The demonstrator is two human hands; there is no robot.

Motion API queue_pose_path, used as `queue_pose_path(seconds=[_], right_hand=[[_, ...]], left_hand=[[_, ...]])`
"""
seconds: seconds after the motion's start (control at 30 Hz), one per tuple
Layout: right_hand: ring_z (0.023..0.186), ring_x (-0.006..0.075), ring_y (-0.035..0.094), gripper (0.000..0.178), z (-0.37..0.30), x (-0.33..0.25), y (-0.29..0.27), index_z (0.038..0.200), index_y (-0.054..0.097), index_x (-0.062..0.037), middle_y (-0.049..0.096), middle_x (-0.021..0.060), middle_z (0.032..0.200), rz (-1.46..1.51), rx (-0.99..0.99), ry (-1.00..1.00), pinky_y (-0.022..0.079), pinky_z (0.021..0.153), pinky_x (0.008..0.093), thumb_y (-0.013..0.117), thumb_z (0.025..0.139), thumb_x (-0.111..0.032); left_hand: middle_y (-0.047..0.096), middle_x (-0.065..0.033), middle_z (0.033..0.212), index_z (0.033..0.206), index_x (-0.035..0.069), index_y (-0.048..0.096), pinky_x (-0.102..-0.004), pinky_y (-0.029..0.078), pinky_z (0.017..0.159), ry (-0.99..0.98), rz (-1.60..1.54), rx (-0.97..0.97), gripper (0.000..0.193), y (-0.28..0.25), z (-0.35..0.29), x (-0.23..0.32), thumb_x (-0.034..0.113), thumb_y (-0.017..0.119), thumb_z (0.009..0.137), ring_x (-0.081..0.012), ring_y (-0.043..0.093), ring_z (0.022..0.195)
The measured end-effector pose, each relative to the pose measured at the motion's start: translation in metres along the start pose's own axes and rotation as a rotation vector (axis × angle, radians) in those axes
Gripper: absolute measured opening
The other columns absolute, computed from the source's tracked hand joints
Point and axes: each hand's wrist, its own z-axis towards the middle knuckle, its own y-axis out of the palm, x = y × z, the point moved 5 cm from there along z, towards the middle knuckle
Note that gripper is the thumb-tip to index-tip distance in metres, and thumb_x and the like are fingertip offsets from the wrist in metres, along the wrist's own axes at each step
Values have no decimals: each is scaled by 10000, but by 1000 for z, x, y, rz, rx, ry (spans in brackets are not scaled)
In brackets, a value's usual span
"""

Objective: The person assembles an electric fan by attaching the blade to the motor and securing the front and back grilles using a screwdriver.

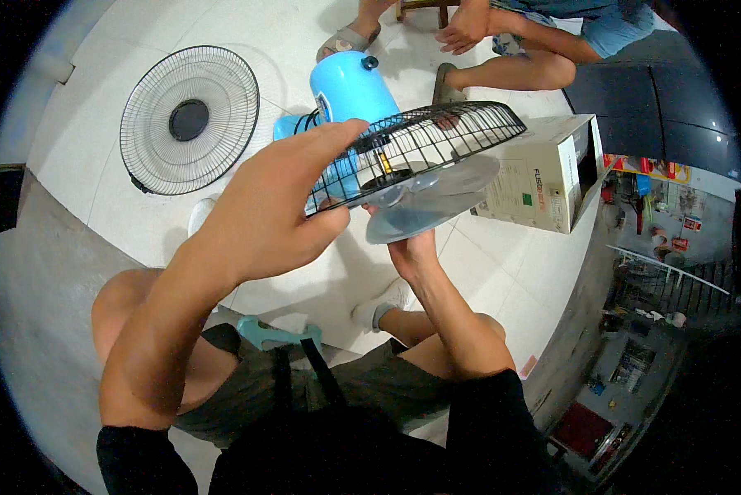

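Clear grey plastic fan blades (432, 198) sit tilted in front of a black wire fan grille (469, 124). My left hand (275, 194) grips the grille's left edge, its thumb below and its fingers above. From underneath, my right hand (414, 252) holds the blades; most of its fingertips are hidden behind them. Behind the grille is the bright blue fan body (354, 87) with a dark knob, partly covered by the wires and my left hand. A second round wire grille (226, 124) with a black centre disc lies flat on the floor to the left.
An open cardboard box (535, 181) stands on the pale tiled floor (486, 247) at the right. Another person (543, 49) sits at the far side, feet close to the fan body. A teal plastic piece (275, 332) is between my legs. Dark cabinets (675, 91) and cluttered shelving are farther right.
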Motion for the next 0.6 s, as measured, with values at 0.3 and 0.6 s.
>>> queue_pose_path(seconds=[0.3,0.6], right_hand=[[1092,314,670,541,6,8,-13,1250,558,21,651,216,1211,160,-151,198,544,972,430,413,1044,-458],[997,331,708,748,2,2,17,1244,567,10,692,203,1132,8,-141,208,577,882,445,298,1018,-649]], left_hand=[[587,-249,1354,1433,28,488,-456,398,1125,53,63,36,762,-2,3,3,27,555,673,-413,559,1273],[588,-235,1362,1443,48,491,-456,411,1111,30,61,36,770,-4,2,3,51,578,678,-408,560,1274]])
